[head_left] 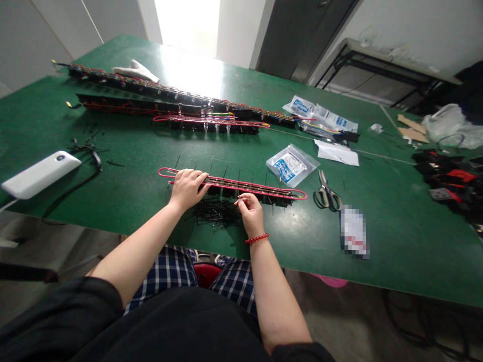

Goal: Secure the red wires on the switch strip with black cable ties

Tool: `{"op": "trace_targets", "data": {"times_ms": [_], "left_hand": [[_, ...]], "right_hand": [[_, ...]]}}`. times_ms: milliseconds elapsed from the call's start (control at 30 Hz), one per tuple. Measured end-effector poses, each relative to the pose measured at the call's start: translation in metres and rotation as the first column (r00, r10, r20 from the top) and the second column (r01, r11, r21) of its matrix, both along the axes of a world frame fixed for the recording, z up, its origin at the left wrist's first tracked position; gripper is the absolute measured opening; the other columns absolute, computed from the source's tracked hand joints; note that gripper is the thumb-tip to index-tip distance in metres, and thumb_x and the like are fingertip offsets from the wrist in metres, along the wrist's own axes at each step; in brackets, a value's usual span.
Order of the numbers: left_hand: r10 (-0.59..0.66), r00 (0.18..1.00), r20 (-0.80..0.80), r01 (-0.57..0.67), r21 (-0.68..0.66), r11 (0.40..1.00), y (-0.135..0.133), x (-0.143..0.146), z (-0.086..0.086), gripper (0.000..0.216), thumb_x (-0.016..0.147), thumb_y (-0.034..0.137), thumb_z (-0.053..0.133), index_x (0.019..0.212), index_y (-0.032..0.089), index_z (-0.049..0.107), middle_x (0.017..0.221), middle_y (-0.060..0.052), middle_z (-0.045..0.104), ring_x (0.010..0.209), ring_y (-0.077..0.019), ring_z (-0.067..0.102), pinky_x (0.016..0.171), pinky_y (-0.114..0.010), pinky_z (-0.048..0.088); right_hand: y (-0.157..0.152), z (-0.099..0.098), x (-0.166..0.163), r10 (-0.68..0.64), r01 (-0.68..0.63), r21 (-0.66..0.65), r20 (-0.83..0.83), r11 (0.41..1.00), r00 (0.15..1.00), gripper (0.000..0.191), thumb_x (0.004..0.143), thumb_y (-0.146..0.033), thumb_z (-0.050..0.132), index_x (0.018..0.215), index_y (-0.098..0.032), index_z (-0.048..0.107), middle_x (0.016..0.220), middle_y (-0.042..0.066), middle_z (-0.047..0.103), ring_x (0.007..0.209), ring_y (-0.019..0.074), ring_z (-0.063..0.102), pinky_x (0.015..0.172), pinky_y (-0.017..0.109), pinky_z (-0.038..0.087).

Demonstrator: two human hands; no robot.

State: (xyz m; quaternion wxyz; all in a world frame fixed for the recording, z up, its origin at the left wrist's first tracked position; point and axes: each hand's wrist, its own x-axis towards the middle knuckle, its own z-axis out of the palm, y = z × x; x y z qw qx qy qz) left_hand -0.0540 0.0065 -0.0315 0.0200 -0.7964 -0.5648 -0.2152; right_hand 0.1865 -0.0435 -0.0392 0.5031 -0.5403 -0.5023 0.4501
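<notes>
Now, a long strip [260,188] of black blocks, ringed by a loop of red wire, lies across the green table [396,226] just ahead of the person. The left hand [187,187] sits on the strip's left part. Its fingers curl over the top and its thumb presses the near edge, so the strip is clamped under that hand. The right hand [250,211] is at the near side of the strip, about midway along it. Its thumb and forefinger are pinched together on a thin black cable tie [239,195], which stands up against the strip's edge, and the other fingers are folded in. A red bracelet [256,238] circles that wrist.

A loose pile of cable ties [215,212] lies between the two hands, touching the near side of the strip. Scissors [327,193] lie just beyond the strip's right end. A small plastic bag [292,164] with blue print lies just behind that same end. More strips [211,123] lie well behind it, roughly parallel. A white box [39,173] with a black cable sits well off the strip's left end.
</notes>
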Motion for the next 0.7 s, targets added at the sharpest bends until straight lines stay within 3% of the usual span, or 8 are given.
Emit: {"op": "trace_targets", "data": {"times_ms": [700], "left_hand": [[-0.003, 1.0, 0.012, 0.004, -0.002, 1.0, 0.001, -0.0011, -0.0021, 0.04, 0.1, 0.049, 0.047, 0.125, 0.025, 0.065, 0.121, -0.009, 0.07, 0.115, -0.032, 0.057, 0.104, -0.051, 0.037]], "right_hand": [[0.0, 0.0011, 0.0, -0.041, 0.04, -0.013, -0.082, 0.999, 0.996, 0.015, 0.082, -0.035, 0.064, 0.091, -0.023, 0.061, 0.073, -0.001, 0.067, 0.065, 0.0143, 0.059, 0.063, 0.028, 0.047]]}}
